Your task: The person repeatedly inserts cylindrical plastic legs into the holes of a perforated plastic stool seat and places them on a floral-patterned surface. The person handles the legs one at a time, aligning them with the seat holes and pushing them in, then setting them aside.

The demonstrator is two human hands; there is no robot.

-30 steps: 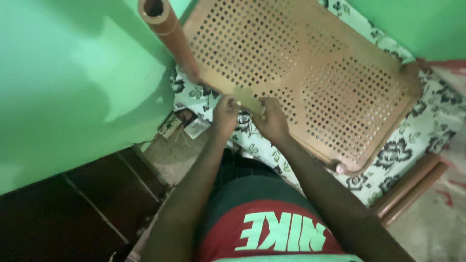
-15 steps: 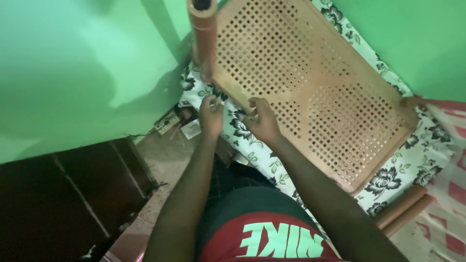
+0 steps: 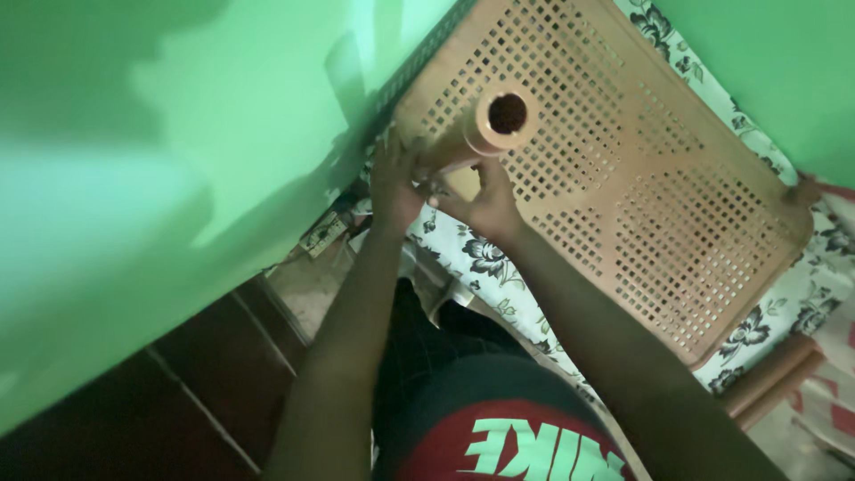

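Two hands, one tube, one panel

One perforated plastic panel, one hollow tube leg, one floral cloth, two hands.

Green walls stand on both sides. The floor has dark red tiles. A flowered cloth covers the bed.

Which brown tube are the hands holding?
The hollow tube with its open round end up, between both hands on the perforated panel, not the far one.
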